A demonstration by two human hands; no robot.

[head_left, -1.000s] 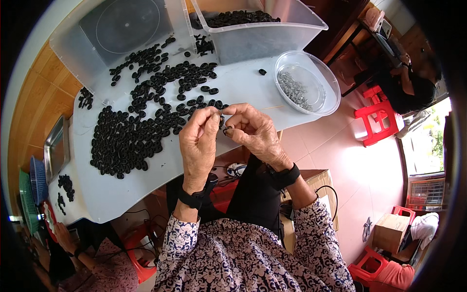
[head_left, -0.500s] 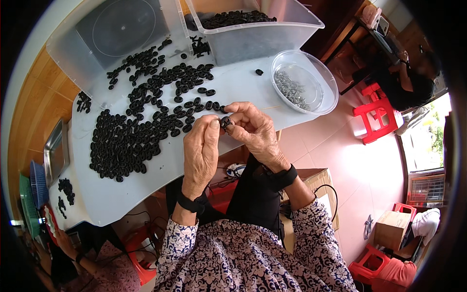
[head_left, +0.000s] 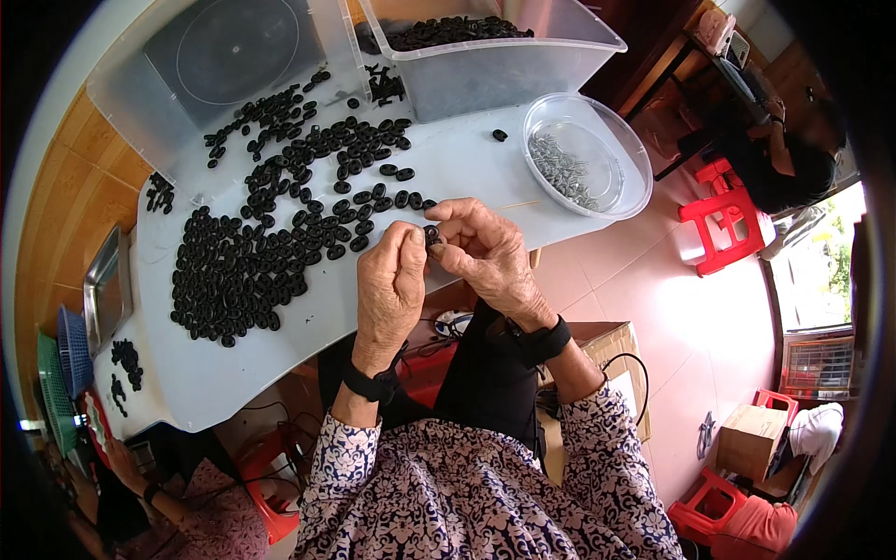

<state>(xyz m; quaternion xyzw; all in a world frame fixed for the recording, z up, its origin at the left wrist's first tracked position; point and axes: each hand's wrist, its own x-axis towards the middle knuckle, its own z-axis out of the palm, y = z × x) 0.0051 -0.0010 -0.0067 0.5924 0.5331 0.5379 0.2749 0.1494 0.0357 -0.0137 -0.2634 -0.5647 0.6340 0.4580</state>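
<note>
Between my two hands, just off the table's near edge, is a small black oval piece [head_left: 432, 235] with holes in it. My left hand [head_left: 392, 280] closes its thumb and fingertips at the piece's left side. My right hand [head_left: 487, 259] pinches the same piece from the right, its index finger raised and bent. Fingers cover much of the piece. Many similar black oval pieces [head_left: 233, 280] lie spread over the white table [head_left: 467, 173] to the left. A round clear bowl [head_left: 635, 173] of small silvery metal pins [head_left: 560, 173] stands at the table's right end.
A large clear bin [head_left: 523, 84] holding black parts stands at the back. Beside it, a clear plastic lid or box [head_left: 121, 103] leans over the far left. A thin stick [head_left: 515, 204] lies near my right hand. Red stools [head_left: 723, 233] and a seated person are at right; another person's hands show lower left.
Both hands stay close together around the black oval piece. My left hand has shifted slightly right, and its fingers now cover more of the piece.
</note>
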